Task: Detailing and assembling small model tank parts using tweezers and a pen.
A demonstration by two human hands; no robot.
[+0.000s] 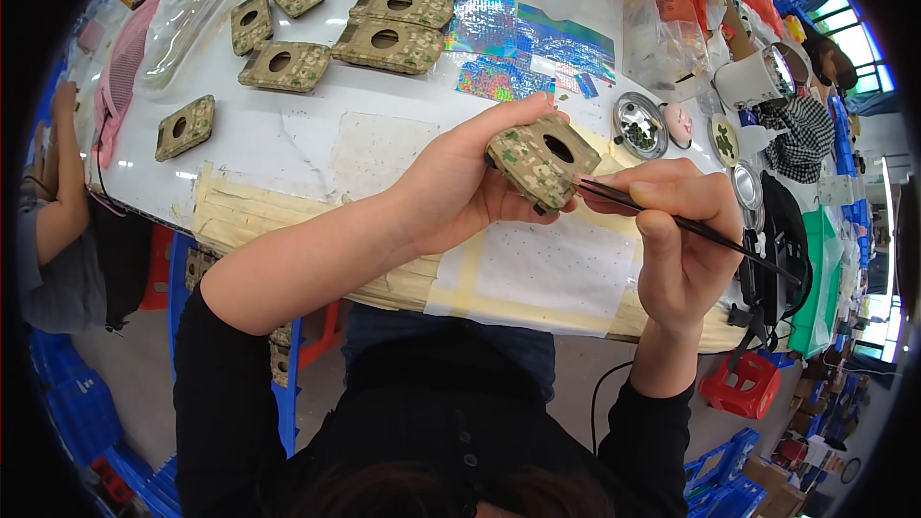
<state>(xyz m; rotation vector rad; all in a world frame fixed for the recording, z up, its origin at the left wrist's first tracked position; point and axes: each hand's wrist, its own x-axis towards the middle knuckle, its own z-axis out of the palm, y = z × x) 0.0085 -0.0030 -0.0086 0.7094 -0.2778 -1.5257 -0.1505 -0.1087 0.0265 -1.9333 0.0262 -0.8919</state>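
Observation:
My left hand (470, 168) is closed around a camouflage-patterned housing (523, 155) with an oval hole in its face, held tilted above the table's front edge. Between the thumb and fingers of my right hand (686, 221) are black tweezers (710, 232). Their tips meet the housing's right edge, below the hole; whether they pinch a small part there cannot be made out. More housings of the same pattern (389, 43) lie in rows at the back left, and a single one (184, 128) lies apart, nearer the left end.
A round metal dish (641, 125) with small dark green pieces stands right of my hands. Shiny holographic sheets (483, 14) lie behind. White paper (537, 273) is taped at the front edge. A black bag (785, 240) and green tray (815, 278) are at right; another person's arm (62, 168) shows at left.

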